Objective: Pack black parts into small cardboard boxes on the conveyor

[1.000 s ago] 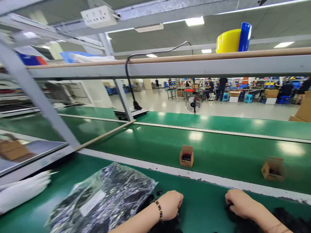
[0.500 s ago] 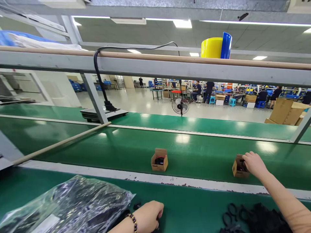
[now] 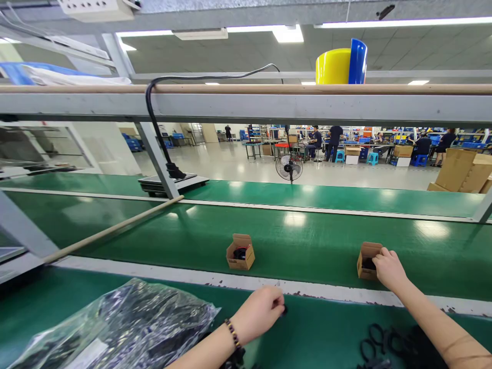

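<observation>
My right hand (image 3: pixel 389 267) reaches over the white strip to a small open cardboard box (image 3: pixel 366 260) on the green conveyor belt (image 3: pixel 307 241), its fingers curled at the box's opening. A second small open box (image 3: pixel 240 252) with something black inside sits further left on the belt. My left hand (image 3: pixel 262 310), with a bead bracelet on the wrist, is closed in a pinch on a small black piece just short of the white strip. Black rubber rings (image 3: pixel 388 343) lie in a heap at the lower right.
A clear plastic bag of black parts (image 3: pixel 123 325) lies at the lower left. A wooden rod (image 3: pixel 111 229) slants across the belt. A scale with a black cable (image 3: pixel 173 182) stands beyond, a yellow and blue tape roll (image 3: pixel 340 65) on the shelf above. People work far behind.
My left hand rose from the table's near edge towards the white strip with a small black piece. The boxes drifted left on the belt and my right hand stayed with the right one.
</observation>
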A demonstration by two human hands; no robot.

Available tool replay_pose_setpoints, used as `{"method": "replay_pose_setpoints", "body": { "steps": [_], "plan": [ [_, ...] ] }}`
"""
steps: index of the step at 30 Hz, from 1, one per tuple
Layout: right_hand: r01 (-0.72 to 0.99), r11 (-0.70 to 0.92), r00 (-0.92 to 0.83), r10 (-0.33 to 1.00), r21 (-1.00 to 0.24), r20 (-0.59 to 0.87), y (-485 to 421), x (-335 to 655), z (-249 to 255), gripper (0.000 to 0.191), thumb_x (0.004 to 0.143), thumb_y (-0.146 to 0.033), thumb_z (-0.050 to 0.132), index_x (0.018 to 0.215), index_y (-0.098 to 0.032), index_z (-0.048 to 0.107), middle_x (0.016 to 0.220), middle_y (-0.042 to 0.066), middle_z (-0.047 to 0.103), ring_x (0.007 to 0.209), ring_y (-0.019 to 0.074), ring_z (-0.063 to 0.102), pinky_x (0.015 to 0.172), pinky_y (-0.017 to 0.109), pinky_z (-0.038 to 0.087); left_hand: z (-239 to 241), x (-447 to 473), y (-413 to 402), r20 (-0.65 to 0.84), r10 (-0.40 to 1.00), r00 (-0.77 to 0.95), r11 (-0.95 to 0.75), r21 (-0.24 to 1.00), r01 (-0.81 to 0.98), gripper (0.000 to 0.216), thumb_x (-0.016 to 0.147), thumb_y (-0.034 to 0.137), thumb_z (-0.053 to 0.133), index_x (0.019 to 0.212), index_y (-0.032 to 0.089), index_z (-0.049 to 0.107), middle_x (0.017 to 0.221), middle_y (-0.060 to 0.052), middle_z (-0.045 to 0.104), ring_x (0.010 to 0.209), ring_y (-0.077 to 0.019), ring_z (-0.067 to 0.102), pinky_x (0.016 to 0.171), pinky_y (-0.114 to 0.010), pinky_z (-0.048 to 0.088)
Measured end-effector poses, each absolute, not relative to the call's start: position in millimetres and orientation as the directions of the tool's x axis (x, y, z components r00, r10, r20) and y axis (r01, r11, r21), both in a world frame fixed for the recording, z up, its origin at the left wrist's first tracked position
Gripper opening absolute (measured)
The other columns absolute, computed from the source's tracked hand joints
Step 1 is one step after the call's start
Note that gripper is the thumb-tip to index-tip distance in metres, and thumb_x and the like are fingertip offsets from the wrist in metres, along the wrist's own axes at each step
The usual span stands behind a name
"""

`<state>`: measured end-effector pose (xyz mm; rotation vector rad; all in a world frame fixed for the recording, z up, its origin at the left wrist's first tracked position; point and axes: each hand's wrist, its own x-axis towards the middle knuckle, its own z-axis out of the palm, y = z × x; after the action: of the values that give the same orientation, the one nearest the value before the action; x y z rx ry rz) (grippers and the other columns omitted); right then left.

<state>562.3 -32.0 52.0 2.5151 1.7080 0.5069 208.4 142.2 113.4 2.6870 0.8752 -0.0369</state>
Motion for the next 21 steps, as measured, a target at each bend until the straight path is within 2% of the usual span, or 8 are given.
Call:
{"method": "replay_pose_setpoints", "body": {
  "steps": [2, 4, 6, 10, 13, 16, 18, 21],
  "plan": [
    [0.898, -0.386, 0.34, 0.914, 0.213, 0.222, -28.4, 556.5, 48.8, 0.024, 0.078, -0.002, 0.049, 0.085, -0.013, 0.069, 0.086, 0.013, 0.069, 0.106, 0.0311, 0.047, 0.085, 0.042, 0.03, 120.3, 240.3, 134.5, 0.063, 0.49, 0.87, -0.837, 0.313, 0.449, 0.015, 0.082, 0.018, 0.051, 0.073, 0.019, 0.063, 0.08, -0.001, 0.067, 0.081, -0.0158, 0.059, 0.074, -0.026, 0.043],
    [0.901, -0.384, 0.342, 0.915, 0.203, 0.214, -25.5, 549.6, 46.4, 0.032, 0.075, -0.002, 0.05, 0.099, -0.011, 0.069, 0.096, 0.014, 0.068, 0.117, 0.0342, 0.041, 0.095, 0.048, 0.024, 122.5, 280.1, 125.4, 0.243, 0.325, 0.914, -0.934, 0.234, 0.27, 0.016, 0.086, 0.019, 0.051, 0.078, 0.019, 0.064, 0.082, -0.001, 0.069, 0.084, -0.0159, 0.059, 0.079, -0.028, 0.042],
    [0.901, -0.389, 0.349, 0.914, 0.195, 0.209, -22.3, 542.0, 44.6, 0.041, 0.076, -0.003, 0.049, 0.114, -0.008, 0.064, 0.107, 0.016, 0.066, 0.123, 0.037, 0.036, 0.102, 0.053, 0.016, 120.8, 323.7, 116.9, 0.292, 0.228, 0.929, -0.967, 0.177, 0.182, 0.017, 0.089, 0.022, 0.049, 0.086, 0.019, 0.064, 0.09, -0.002, 0.07, 0.091, -0.0165, 0.057, 0.087, -0.031, 0.039],
    [0.904, -0.389, 0.356, 0.915, 0.178, 0.19, -13.6, 529.2, 43.0, 0.045, 0.082, -0.004, 0.041, 0.123, -0.008, 0.059, 0.118, 0.017, 0.06, 0.128, 0.0391, 0.032, 0.106, 0.058, 0.01, 110.6, 399.0, 109.7, 0.304, 0.09, 0.948, -0.996, 0.049, 0.079, 0.022, 0.091, 0.021, 0.042, 0.091, 0.016, 0.064, 0.097, -0.009, 0.067, 0.1, -0.0222, 0.052, 0.094, -0.039, 0.033],
    [0.918, -0.363, 0.34, 0.927, 0.162, 0.156, -5.8, 523.7, 44.2, 0.042, 0.083, -0.008, 0.043, 0.121, -0.01, 0.061, 0.119, 0.018, 0.059, 0.13, 0.0397, 0.03, 0.106, 0.06, 0.011, 99.9, 427.4, 115.2, 0.255, 0.025, 0.967, -0.998, -0.043, 0.037, 0.02, 0.088, 0.016, 0.044, 0.088, 0.014, 0.065, 0.092, -0.013, 0.066, 0.101, -0.0259, 0.05, 0.092, -0.042, 0.033],
    [0.932, -0.336, 0.318, 0.938, 0.139, 0.135, 2.5, 519.3, 46.9, 0.04, 0.084, -0.009, 0.043, 0.119, -0.011, 0.062, 0.118, 0.017, 0.059, 0.131, 0.0393, 0.03, 0.107, 0.06, 0.011, 91.8, 429.5, 125.3, 0.201, 0.008, 0.98, -0.995, -0.099, 0.028, 0.018, 0.083, 0.015, 0.048, 0.085, 0.012, 0.066, 0.087, -0.015, 0.064, 0.102, -0.0285, 0.048, 0.093, -0.045, 0.032],
    [0.938, -0.325, 0.309, 0.942, 0.123, 0.133, 8.3, 515.5, 49.4, 0.04, 0.084, -0.009, 0.043, 0.119, -0.011, 0.062, 0.117, 0.017, 0.06, 0.131, 0.0389, 0.03, 0.107, 0.059, 0.012, 90.6, 420.8, 132.2, 0.18, 0.015, 0.984, -0.993, -0.111, 0.035, 0.016, 0.079, 0.017, 0.054, 0.088, 0.011, 0.066, 0.092, -0.015, 0.063, 0.102, -0.0295, 0.047, 0.093, -0.046, 0.033],
    [0.942, -0.319, 0.304, 0.942, 0.105, 0.141, 16.6, 508.0, 53.4, 0.04, 0.084, -0.009, 0.043, 0.119, -0.01, 0.061, 0.117, 0.017, 0.06, 0.129, 0.0381, 0.032, 0.106, 0.058, 0.017, 95.1, 398.8, 143.1, 0.167, 0.055, 0.984, -0.994, -0.085, 0.07, 0.024, 0.074, 0.02, 0.058, 0.096, 0.012, 0.064, 0.104, -0.014, 0.06, 0.102, -0.0284, 0.048, 0.089, -0.043, 0.038]
  ]
}}
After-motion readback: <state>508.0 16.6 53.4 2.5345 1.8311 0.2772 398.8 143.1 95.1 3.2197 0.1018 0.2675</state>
